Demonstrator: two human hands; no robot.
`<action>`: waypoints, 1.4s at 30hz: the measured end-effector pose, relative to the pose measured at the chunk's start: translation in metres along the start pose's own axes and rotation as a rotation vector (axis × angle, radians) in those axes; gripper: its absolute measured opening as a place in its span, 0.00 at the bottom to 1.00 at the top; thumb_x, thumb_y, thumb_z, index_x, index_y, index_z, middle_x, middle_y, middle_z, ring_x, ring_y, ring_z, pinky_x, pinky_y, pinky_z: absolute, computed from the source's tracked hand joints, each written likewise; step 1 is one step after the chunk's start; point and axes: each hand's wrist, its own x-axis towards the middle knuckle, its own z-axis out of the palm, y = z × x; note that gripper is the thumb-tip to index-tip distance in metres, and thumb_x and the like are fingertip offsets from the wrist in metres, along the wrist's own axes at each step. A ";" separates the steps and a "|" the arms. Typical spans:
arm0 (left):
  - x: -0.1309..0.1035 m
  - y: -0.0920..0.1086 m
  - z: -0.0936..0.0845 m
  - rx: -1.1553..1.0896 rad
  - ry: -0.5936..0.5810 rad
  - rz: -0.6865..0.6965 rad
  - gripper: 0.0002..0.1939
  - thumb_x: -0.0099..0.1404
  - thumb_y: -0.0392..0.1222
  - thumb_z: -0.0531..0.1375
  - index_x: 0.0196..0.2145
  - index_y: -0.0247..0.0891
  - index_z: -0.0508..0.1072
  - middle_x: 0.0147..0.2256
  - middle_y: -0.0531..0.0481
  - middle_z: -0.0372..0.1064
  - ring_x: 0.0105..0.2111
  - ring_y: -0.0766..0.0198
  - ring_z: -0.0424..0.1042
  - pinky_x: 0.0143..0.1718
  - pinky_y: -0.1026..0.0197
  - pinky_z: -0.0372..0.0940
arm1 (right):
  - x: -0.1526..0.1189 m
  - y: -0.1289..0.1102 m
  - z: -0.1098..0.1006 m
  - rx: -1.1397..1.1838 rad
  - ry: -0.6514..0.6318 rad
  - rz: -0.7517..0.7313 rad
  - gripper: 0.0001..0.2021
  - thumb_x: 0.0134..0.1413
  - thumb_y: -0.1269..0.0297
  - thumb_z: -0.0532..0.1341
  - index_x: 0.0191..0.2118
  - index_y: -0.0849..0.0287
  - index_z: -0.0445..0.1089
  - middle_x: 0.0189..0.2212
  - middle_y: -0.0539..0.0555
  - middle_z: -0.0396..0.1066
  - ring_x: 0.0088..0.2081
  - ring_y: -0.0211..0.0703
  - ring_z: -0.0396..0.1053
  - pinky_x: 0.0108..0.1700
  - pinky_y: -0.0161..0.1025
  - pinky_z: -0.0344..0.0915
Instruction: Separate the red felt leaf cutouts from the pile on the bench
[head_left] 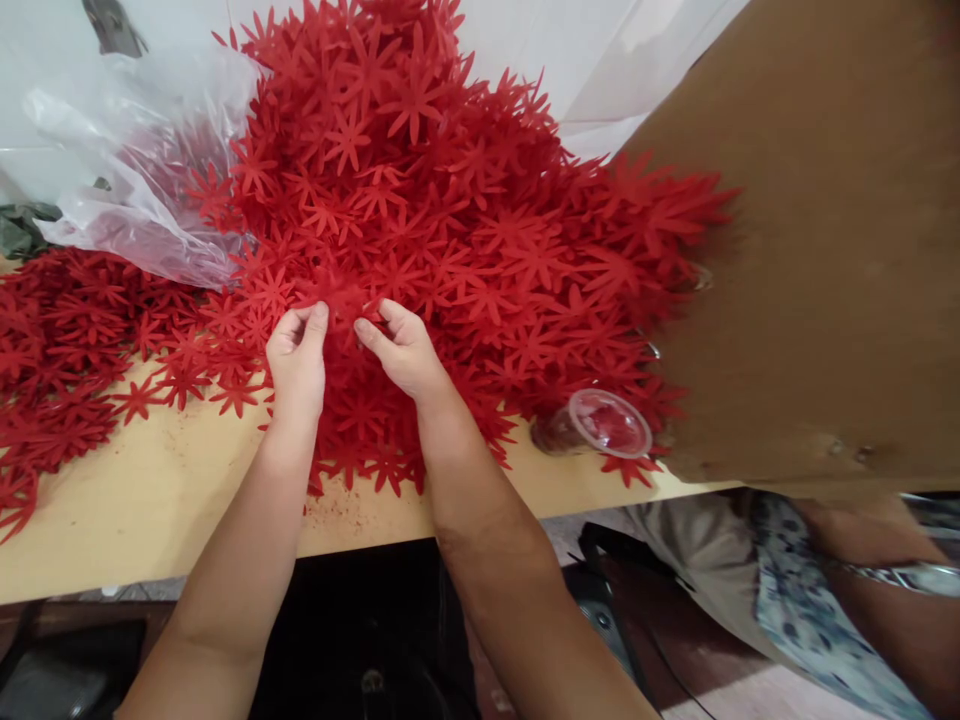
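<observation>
My left hand [298, 350] is closed in a pinch, thumb against fingers, at the edge of a red flower-shaped piece [343, 303]. Facing it, my right hand [401, 350] pinches the other side of what looks like the same piece; blur and the matching red behind hide its exact outline. Both hands are over the front of a large heap of red flower-shaped cutouts [420, 210] with narrow pointed petals. Loose cutouts lie around and below my wrists on the pale wooden table [172, 490].
A clear plastic bag [161, 170] rests against the heap at the left, beside a darker red pile [67, 350]. Near the right front edge a clear plastic cup [592, 425] leans tilted. A brown board [810, 250] bounds the right side; another person's arm [862, 535] shows below it.
</observation>
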 end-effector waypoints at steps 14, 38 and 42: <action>-0.001 0.002 0.003 -0.116 -0.062 -0.012 0.14 0.48 0.50 0.67 0.28 0.40 0.70 0.28 0.56 0.71 0.29 0.71 0.69 0.37 0.65 0.65 | 0.002 0.002 -0.004 0.015 0.183 0.013 0.23 0.37 0.41 0.63 0.19 0.59 0.59 0.15 0.42 0.52 0.20 0.27 0.48 0.23 0.30 0.52; 0.012 -0.002 -0.011 0.150 0.014 0.126 0.09 0.52 0.44 0.64 0.29 0.38 0.71 0.36 0.51 0.70 0.39 0.67 0.69 0.43 0.63 0.63 | 0.008 0.019 -0.020 -0.259 0.419 -0.193 0.23 0.42 0.47 0.63 0.41 0.57 0.65 0.41 0.57 0.67 0.43 0.41 0.66 0.47 0.43 0.65; 0.003 0.002 -0.007 0.333 -0.093 0.255 0.06 0.56 0.43 0.60 0.30 0.38 0.71 0.35 0.50 0.70 0.38 0.66 0.69 0.43 0.63 0.62 | -0.001 0.004 -0.015 -0.325 0.306 -0.286 0.21 0.50 0.49 0.58 0.48 0.54 0.65 0.49 0.58 0.66 0.52 0.45 0.63 0.56 0.47 0.60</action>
